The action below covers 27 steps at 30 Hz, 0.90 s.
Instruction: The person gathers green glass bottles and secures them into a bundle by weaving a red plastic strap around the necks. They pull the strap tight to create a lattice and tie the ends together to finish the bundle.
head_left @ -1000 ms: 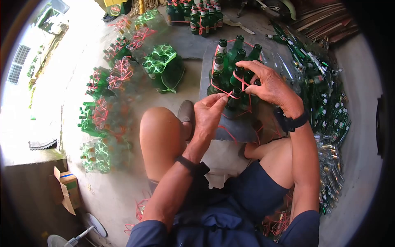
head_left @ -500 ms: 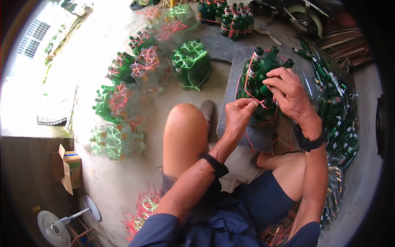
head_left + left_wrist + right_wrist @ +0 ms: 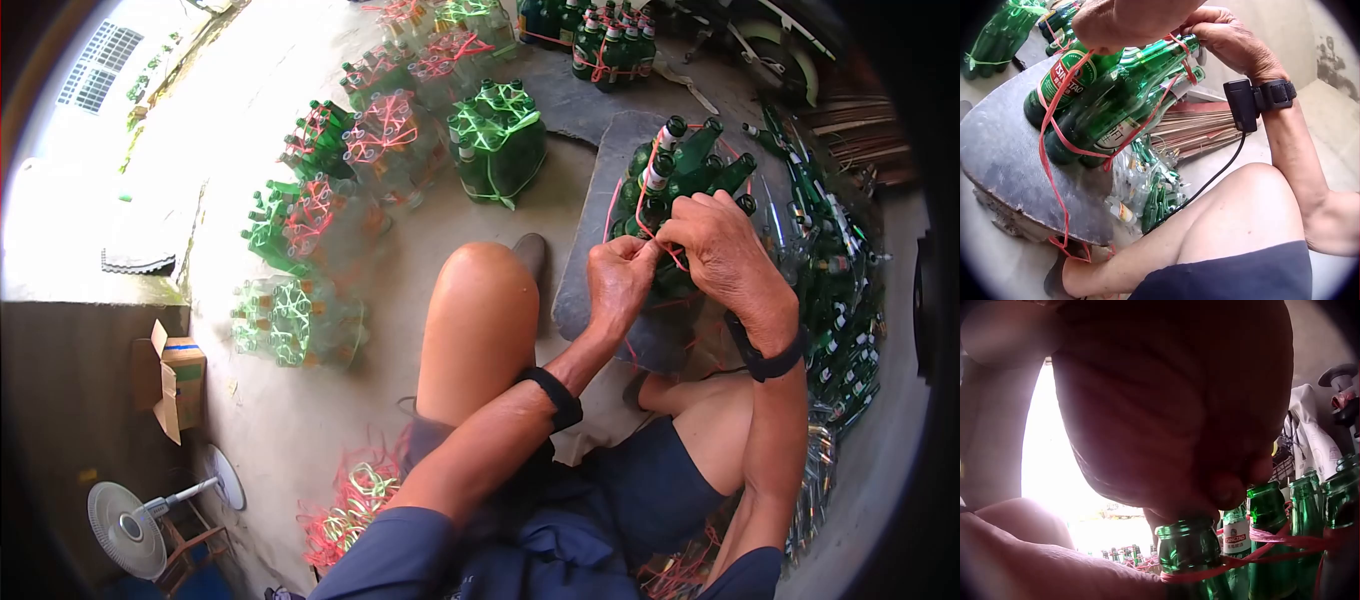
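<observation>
The left hand and right hand pinch the pink string. The green bottles stand just past both hands, at the upper right of the head view.

Floor strip between the green-tied bundle and raised knee: room for a hand to pass. Slab: open margin left of the standing bottles. Above the far necks, passage from overhead. Near side blocked by left hand and right hand. Pink cord crosses the bottles, hangs over the slab edge: snag. Right flank: loose bottles crowd the floor.
</observation>
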Each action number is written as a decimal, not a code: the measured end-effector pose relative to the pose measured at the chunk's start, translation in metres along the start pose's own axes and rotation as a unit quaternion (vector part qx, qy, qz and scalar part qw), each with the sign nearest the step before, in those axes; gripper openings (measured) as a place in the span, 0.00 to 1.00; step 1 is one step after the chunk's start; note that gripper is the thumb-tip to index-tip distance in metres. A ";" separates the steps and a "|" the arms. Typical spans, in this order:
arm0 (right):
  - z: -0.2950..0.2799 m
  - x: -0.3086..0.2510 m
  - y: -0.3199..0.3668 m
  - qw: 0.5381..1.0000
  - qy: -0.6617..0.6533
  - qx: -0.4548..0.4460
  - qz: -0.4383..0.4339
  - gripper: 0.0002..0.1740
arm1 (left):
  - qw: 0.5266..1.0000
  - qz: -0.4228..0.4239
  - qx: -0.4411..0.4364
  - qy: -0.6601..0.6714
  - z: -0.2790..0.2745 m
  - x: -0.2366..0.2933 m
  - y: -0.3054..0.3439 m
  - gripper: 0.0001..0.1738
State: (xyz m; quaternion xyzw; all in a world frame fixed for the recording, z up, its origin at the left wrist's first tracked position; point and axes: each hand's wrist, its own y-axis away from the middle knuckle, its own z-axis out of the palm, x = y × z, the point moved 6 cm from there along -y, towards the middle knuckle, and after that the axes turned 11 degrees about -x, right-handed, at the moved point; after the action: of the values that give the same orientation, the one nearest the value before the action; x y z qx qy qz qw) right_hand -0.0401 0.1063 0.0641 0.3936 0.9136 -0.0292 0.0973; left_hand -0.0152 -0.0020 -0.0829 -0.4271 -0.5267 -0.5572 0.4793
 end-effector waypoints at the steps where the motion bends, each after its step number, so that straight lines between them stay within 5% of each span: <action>1: 0.000 0.001 0.000 1.000 -0.002 -0.011 0.012 0.06 | 1.000 -0.003 0.007 -0.003 -0.001 -0.002 -0.001 0.19; 13: 0.012 0.029 -0.005 0.972 -0.185 -0.122 0.082 0.11 | 0.996 -0.004 0.047 -0.069 0.000 0.004 0.000 0.21; 27: 0.015 0.034 -0.014 0.963 -0.159 -0.198 0.090 0.09 | 0.996 -0.005 0.043 -0.079 0.000 0.003 -0.001 0.22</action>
State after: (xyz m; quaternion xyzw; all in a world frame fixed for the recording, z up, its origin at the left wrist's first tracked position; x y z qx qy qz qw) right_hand -0.0714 0.1191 0.0425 0.4375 0.8345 0.0994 0.3197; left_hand -0.0166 -0.0024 -0.0805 -0.4465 -0.5886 -0.5008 0.4510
